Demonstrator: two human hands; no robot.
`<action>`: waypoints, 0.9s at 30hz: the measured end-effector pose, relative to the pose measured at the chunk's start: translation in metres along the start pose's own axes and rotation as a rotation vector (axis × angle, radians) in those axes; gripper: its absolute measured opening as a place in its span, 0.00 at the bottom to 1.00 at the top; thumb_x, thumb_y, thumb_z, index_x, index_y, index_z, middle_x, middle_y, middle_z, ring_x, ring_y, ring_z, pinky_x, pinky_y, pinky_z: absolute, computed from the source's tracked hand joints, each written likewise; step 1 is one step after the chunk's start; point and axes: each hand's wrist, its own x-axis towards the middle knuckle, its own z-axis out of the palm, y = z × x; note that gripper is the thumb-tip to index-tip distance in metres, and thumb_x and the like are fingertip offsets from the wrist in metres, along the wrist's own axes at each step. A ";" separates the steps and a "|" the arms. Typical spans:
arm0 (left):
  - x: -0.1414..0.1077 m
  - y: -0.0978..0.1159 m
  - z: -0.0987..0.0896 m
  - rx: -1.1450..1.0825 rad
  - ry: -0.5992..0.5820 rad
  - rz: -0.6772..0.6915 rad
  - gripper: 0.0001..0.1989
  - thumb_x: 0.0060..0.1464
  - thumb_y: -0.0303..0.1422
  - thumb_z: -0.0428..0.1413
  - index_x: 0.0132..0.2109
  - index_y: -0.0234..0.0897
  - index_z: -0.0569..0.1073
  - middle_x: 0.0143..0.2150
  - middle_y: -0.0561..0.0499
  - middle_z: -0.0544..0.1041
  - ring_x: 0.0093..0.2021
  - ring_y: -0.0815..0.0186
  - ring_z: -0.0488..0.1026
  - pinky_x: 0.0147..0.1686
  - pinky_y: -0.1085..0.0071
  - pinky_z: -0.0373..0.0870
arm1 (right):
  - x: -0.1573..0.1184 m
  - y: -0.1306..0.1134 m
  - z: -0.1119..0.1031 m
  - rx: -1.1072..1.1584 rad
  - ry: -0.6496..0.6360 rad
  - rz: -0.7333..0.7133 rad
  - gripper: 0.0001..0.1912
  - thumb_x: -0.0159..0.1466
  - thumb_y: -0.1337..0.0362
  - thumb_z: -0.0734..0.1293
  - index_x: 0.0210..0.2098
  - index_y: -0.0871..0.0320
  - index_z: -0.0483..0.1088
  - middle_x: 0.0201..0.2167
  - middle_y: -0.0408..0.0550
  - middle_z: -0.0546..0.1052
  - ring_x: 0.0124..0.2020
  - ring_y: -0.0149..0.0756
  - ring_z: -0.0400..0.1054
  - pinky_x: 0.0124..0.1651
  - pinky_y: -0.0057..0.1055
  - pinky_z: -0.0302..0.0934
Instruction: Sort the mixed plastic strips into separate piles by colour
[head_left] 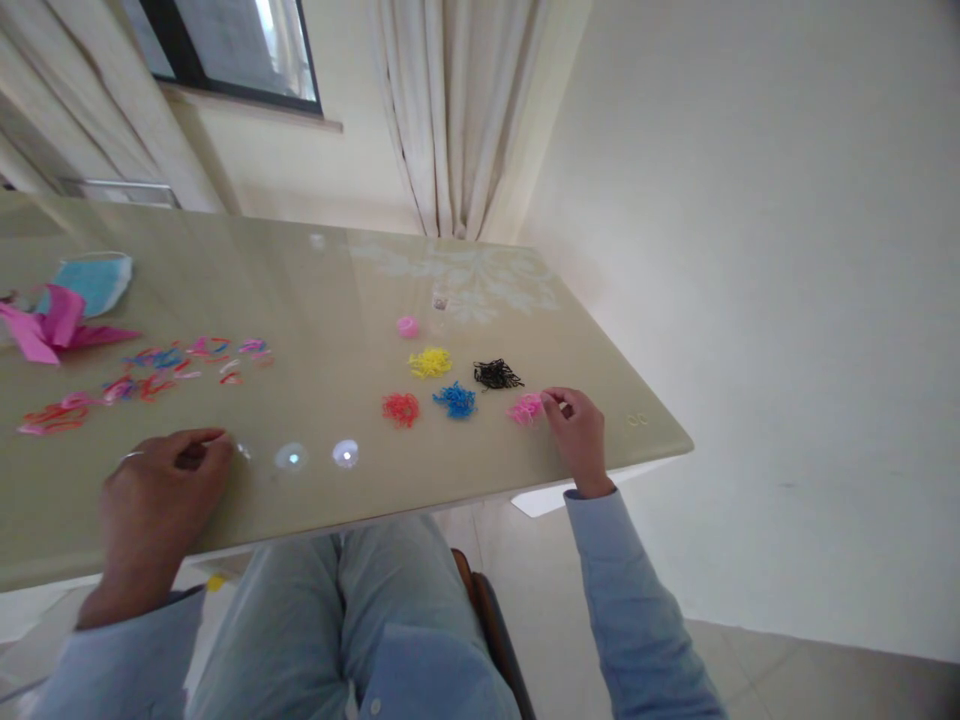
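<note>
- A glossy beige table [337,290] stretched across the room, pale floral patterning near its far right corner.
- Cream curtains [465,110] hung behind its far edge.
- A dark-framed window [232,45] stood upper left.
- A plain whitish wall [750,300] rose beyond the right edge.
- Pale tiles [757,665] covered the floor.

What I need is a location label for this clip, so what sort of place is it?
Probably a room in a home, perhaps a dining room: pale curtains hang by a window, and the glossy table has a leafy pattern.
</note>
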 end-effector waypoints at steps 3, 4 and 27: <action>-0.001 0.001 0.000 0.011 0.004 0.001 0.26 0.51 0.48 0.46 0.42 0.35 0.80 0.37 0.46 0.78 0.36 0.59 0.75 0.35 0.68 0.67 | -0.003 0.009 0.003 -0.078 -0.030 -0.044 0.17 0.62 0.55 0.62 0.33 0.59 0.78 0.31 0.52 0.79 0.26 0.35 0.66 0.36 0.33 0.63; -0.001 0.001 0.000 0.010 0.005 0.002 0.26 0.51 0.48 0.46 0.42 0.35 0.80 0.37 0.45 0.77 0.36 0.59 0.75 0.35 0.68 0.67 | -0.004 0.011 0.005 -0.092 -0.039 -0.056 0.17 0.63 0.55 0.62 0.34 0.59 0.78 0.31 0.52 0.79 0.26 0.35 0.66 0.36 0.34 0.63; -0.005 0.003 -0.001 -0.064 0.032 0.066 0.19 0.54 0.41 0.49 0.42 0.34 0.79 0.36 0.46 0.76 0.35 0.62 0.73 0.37 0.69 0.68 | -0.057 -0.086 0.045 0.324 -0.375 -0.343 0.07 0.66 0.66 0.64 0.36 0.55 0.75 0.31 0.46 0.75 0.28 0.32 0.65 0.33 0.29 0.60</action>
